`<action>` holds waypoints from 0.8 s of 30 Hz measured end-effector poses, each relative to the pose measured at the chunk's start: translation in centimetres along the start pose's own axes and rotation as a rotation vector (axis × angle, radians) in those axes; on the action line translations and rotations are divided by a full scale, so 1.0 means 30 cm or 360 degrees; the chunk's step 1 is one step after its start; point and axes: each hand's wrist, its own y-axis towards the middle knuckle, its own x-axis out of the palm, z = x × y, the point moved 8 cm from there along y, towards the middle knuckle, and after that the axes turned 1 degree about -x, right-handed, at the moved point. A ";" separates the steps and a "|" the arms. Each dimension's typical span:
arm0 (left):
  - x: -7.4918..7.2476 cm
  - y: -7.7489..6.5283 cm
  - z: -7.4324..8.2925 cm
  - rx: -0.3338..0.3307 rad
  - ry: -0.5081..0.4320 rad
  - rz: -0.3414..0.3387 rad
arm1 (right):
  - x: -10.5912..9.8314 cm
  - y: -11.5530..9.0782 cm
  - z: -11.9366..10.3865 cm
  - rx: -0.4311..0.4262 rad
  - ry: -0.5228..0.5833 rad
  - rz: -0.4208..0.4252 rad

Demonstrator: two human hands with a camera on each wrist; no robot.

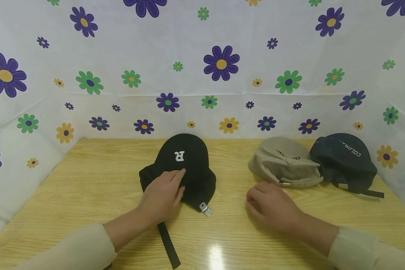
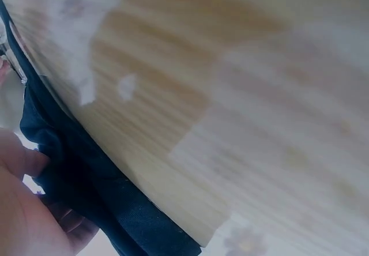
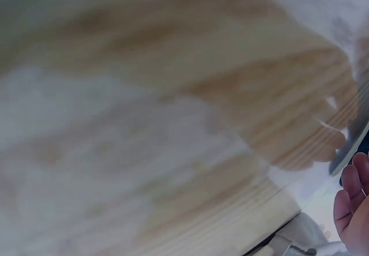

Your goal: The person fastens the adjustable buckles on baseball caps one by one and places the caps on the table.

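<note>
My left hand (image 1: 163,195) lies over the near side of a black cap (image 1: 192,150) that bears a white letter R. In the left wrist view, the thumb and fingers (image 2: 69,224) grip the dark cloth of the cap from both sides. The cap's loose strap (image 1: 168,245) trails toward me, and a metal buckle (image 1: 205,209) shows at its near right. My right hand (image 1: 273,206) hovers low over the table with loosely curled fingers, holding nothing. Just beyond it sits a beige cap (image 1: 280,157) with a small metal buckle.
To the right of the beige cap, touching it, a dark navy cap (image 1: 344,161) has light lettering and a strap end sticking out. The wooden table (image 1: 98,176) ends at a white cloth (image 1: 189,108) with printed flowers, hanging behind and at both sides.
</note>
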 end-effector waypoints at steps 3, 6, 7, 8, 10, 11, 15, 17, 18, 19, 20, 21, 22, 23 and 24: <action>0.008 0.013 0.027 0.0005 -0.0014 -0.0030 | 0.008 0.009 -0.016 -0.0040 0.0013 0.0003; 0.020 0.025 0.053 0.0003 -0.0041 -0.0074 | 0.021 0.018 -0.025 -0.0037 0.0034 -0.0034; 0.024 0.029 0.062 0.0003 -0.0049 -0.0089 | 0.025 0.021 -0.027 -0.0037 0.0037 -0.0043; 0.027 0.032 0.071 0.0001 -0.0060 -0.0103 | 0.029 0.024 -0.030 -0.0037 0.0042 -0.0050; 0.032 0.040 0.089 0.0005 -0.0081 -0.0119 | 0.033 0.029 -0.037 -0.0055 0.0051 -0.0042; 0.035 0.044 0.099 0.0006 -0.0091 -0.0129 | 0.034 0.032 -0.042 -0.0068 0.0051 -0.0032; 0.047 0.063 0.139 0.0018 -0.0125 -0.0164 | 0.035 0.040 -0.060 -0.0130 0.0046 0.0020; 0.053 0.074 0.159 0.0022 -0.0135 -0.0187 | 0.035 0.044 -0.066 -0.0149 0.0038 0.0023; 0.057 0.078 0.169 0.0021 -0.0137 -0.0197 | 0.034 0.045 -0.070 -0.0161 0.0037 0.0032; 0.060 0.082 0.180 0.0023 -0.0141 -0.0206 | 0.033 0.046 -0.074 -0.0171 0.0033 0.0035; 0.063 0.086 0.190 0.0025 -0.0141 -0.0215 | 0.032 0.047 -0.077 -0.0181 0.0029 0.0043; 0.065 0.090 0.201 0.0026 -0.0145 -0.0219 | 0.031 0.047 -0.079 -0.0193 0.0024 0.0054; 0.066 0.094 0.211 0.0029 -0.0150 -0.0218 | 0.030 0.046 -0.081 -0.0205 0.0019 0.0068; 0.067 0.098 0.219 0.0032 -0.0157 -0.0216 | 0.029 0.045 -0.084 -0.0218 0.0010 0.0089; 0.068 0.101 0.227 0.0039 -0.0157 -0.0209 | 0.028 0.044 -0.084 -0.0227 0.0000 0.0110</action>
